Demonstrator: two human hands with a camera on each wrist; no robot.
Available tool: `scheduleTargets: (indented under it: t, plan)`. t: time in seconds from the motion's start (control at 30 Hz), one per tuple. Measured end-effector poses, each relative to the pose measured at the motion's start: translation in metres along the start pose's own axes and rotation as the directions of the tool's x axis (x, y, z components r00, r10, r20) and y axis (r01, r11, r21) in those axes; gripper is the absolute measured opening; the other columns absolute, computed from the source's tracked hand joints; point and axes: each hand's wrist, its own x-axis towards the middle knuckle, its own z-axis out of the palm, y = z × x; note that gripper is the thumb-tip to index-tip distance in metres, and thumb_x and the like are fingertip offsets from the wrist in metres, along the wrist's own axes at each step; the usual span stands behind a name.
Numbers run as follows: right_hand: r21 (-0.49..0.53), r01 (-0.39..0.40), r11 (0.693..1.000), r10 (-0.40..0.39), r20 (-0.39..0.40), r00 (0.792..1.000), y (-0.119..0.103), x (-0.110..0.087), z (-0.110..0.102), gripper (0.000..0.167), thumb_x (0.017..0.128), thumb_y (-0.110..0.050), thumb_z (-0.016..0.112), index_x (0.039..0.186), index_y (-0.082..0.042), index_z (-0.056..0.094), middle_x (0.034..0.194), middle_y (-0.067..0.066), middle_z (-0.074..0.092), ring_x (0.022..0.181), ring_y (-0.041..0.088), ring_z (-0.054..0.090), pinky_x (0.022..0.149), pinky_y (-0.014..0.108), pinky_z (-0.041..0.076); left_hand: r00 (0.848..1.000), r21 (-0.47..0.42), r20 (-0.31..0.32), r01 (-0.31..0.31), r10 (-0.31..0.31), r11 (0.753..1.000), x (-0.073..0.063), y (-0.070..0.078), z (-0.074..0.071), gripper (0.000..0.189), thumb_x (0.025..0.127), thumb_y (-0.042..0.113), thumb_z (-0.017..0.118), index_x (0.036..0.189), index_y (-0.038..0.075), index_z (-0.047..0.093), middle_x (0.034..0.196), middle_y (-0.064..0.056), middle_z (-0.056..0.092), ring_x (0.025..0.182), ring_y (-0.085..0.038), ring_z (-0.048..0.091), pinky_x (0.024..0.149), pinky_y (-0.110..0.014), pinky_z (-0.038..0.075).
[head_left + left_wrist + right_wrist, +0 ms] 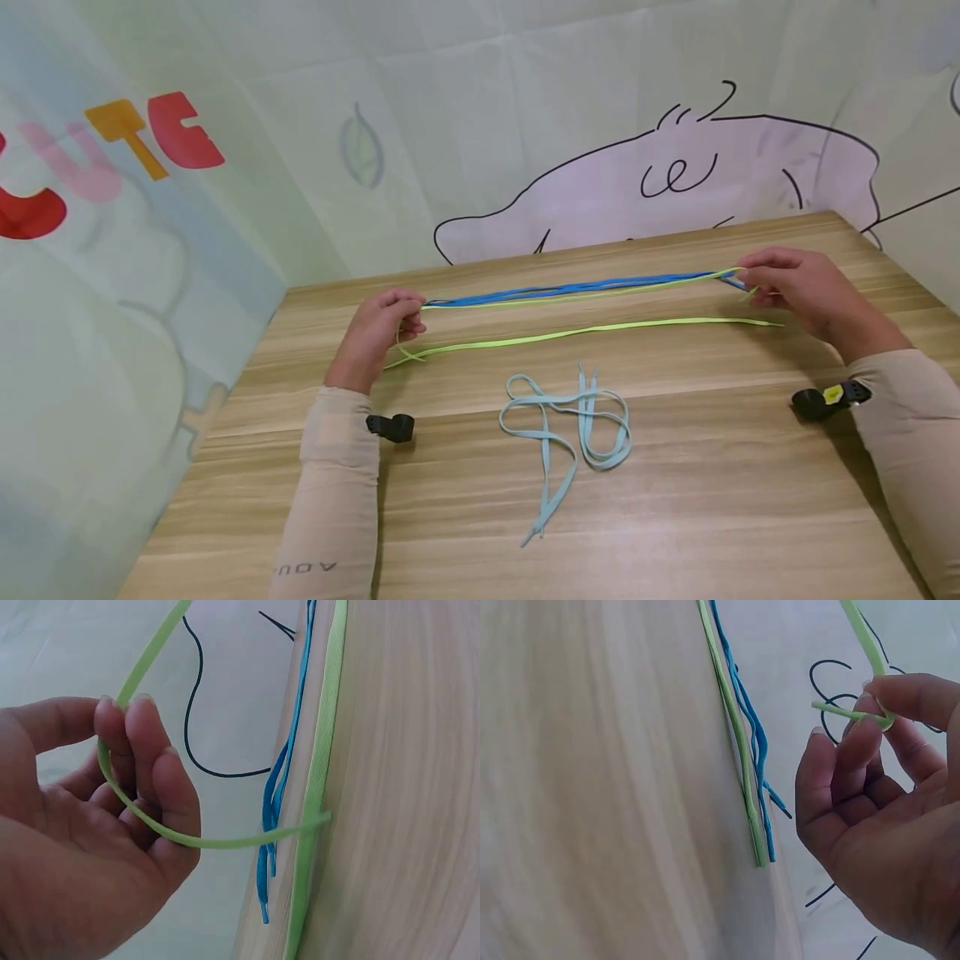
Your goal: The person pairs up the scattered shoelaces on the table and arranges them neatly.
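Green lace point(154, 651) aloft, left grip point(377, 329) to right grip point(810, 290)

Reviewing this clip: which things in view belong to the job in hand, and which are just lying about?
In the job:
left hand and right hand
green lace held between them
probably the blue laces and second green lace, laid out lengthwise

Apparently just lying about:
light-blue lace, loosely looped, untouched
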Motion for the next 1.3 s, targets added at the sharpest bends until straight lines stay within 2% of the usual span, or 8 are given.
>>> scheduleTargets:
  t: [0.17,0.4,0.6,0.73,0.83,0.93,1.13,1.3]
  plan:
    - [-0.025,-0.028,0.999,0.028,0.005,1.000,0.001,0.001,-0.003,0.024,0.100,-0.018,0.063,0.086,-0.033,0.074,0.081,-0.011,0.064,0.069,0.010,0.060,0.066,0.024,0.054,1.000,0.026,0.006,0.001,-0.001,1.000,0.001,-0.003,-0.006,0.023,0.102,0.020,0.059,0.116,0.002,0.062,0.094,-0.002,0.062,0.082,-0.013,0.063,0.079,-0.026,0.052]
    - [-0.028,-0.091,0.995,0.093,0.065,0.994,0.002,0.004,-0.005,0.027,0.099,-0.011,0.063,0.083,-0.030,0.072,0.077,-0.008,0.066,0.065,0.009,0.059,0.062,0.023,0.054,0.999,0.108,0.028,0.024,-0.027,0.994,0.002,-0.010,-0.011,0.036,0.103,0.021,0.060,0.127,-0.005,0.057,0.100,-0.008,0.063,0.087,-0.015,0.063,0.084,-0.028,0.052]
    - [-0.127,-0.080,0.989,0.091,0.083,0.992,0.001,0.004,-0.004,0.013,0.100,-0.021,0.064,0.091,-0.026,0.072,0.082,-0.007,0.066,0.070,0.010,0.060,0.066,0.025,0.054,0.997,0.170,0.054,0.046,-0.056,0.984,0.002,-0.017,-0.014,0.034,0.103,0.018,0.058,0.126,-0.007,0.056,0.107,-0.017,0.061,0.092,-0.021,0.062,0.089,-0.036,0.051]
    - [-0.144,-0.079,0.986,0.092,0.086,0.992,0.002,0.002,-0.005,0.010,0.100,-0.021,0.063,0.095,-0.023,0.071,0.083,-0.005,0.065,0.071,0.011,0.060,0.067,0.026,0.054,0.995,0.179,0.085,0.034,-0.050,0.983,0.003,-0.020,-0.018,0.032,0.103,0.016,0.057,0.126,-0.007,0.056,0.115,-0.021,0.060,0.092,-0.020,0.063,0.085,-0.034,0.051]
    - [-0.152,-0.079,0.985,0.093,0.086,0.992,0.005,0.001,-0.008,0.013,0.100,-0.020,0.063,0.093,-0.026,0.072,0.083,-0.005,0.065,0.071,0.011,0.060,0.066,0.026,0.054,0.994,0.180,0.099,0.034,-0.052,0.983,0.004,-0.023,-0.020,0.030,0.103,0.015,0.058,0.124,-0.005,0.057,0.119,-0.022,0.059,0.092,-0.020,0.064,0.082,-0.031,0.050]
    - [-0.161,-0.083,0.984,0.098,0.088,0.991,0.008,0.000,-0.011,0.016,0.101,-0.018,0.062,0.093,-0.028,0.072,0.083,-0.005,0.065,0.070,0.011,0.060,0.066,0.025,0.053,0.994,0.204,0.096,0.029,-0.050,0.979,0.004,-0.025,-0.023,0.027,0.101,0.017,0.061,0.119,-0.004,0.060,0.111,-0.016,0.062,0.088,-0.018,0.063,0.079,-0.029,0.050]
    - [-0.208,-0.082,0.975,0.103,0.092,0.990,0.010,0.001,-0.013,0.010,0.101,-0.020,0.061,0.101,-0.018,0.071,0.084,-0.005,0.064,0.071,0.012,0.058,0.066,0.027,0.053,0.993,0.273,0.102,0.024,-0.054,0.962,0.004,-0.031,-0.028,0.026,0.100,0.018,0.062,0.115,-0.004,0.064,0.089,-0.006,0.062,0.082,-0.018,0.055,0.075,-0.029,0.046]
    - [-0.219,-0.099,0.971,0.125,0.106,0.987,0.009,0.000,-0.016,0.012,0.102,-0.019,0.060,0.104,-0.014,0.070,0.085,-0.005,0.063,0.072,0.012,0.058,0.067,0.028,0.054,0.991,0.277,0.106,0.054,-0.087,0.959,0.003,-0.035,-0.029,0.027,0.100,0.018,0.061,0.117,-0.004,0.063,0.098,-0.008,0.066,0.088,-0.017,0.059,0.079,-0.028,0.049]
